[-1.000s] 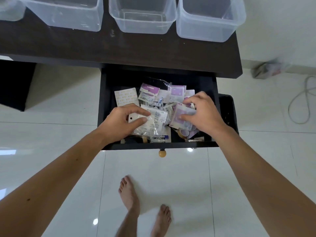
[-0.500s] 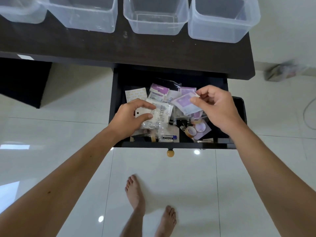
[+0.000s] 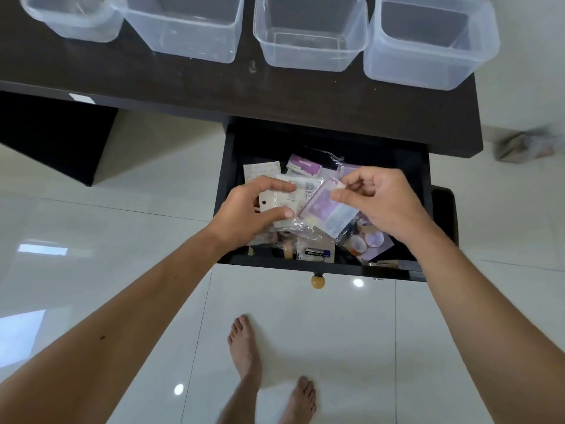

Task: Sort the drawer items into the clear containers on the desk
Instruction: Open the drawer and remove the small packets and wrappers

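An open black drawer (image 3: 315, 266) under the dark desk (image 3: 189, 87) holds a heap of small packets. My left hand (image 3: 244, 214) grips a clear plastic packet with white labels (image 3: 298, 194) above the heap. My right hand (image 3: 385, 203) pinches a purple and clear packet (image 3: 325, 209) by its top corner, just right of the left one. A battery (image 3: 315, 254), round tape rolls (image 3: 367, 241) and more purple packets (image 3: 302, 165) lie in the drawer. Several clear containers stand on the desk, among them one above the drawer (image 3: 308, 53) and one at the right end (image 3: 425, 68).
Glossy white floor tiles (image 3: 91, 240) surround the desk, and my bare feet (image 3: 244, 347) stand in front of the drawer. A round wooden knob (image 3: 318, 281) sticks out of the drawer front. A blurred small object (image 3: 526, 146) lies on the floor at the right.
My right hand has lifted the purple packet out of the heap and brought it toward the left hand. My left hand has raised its clear packet slightly. The view has shifted closer and leftward.
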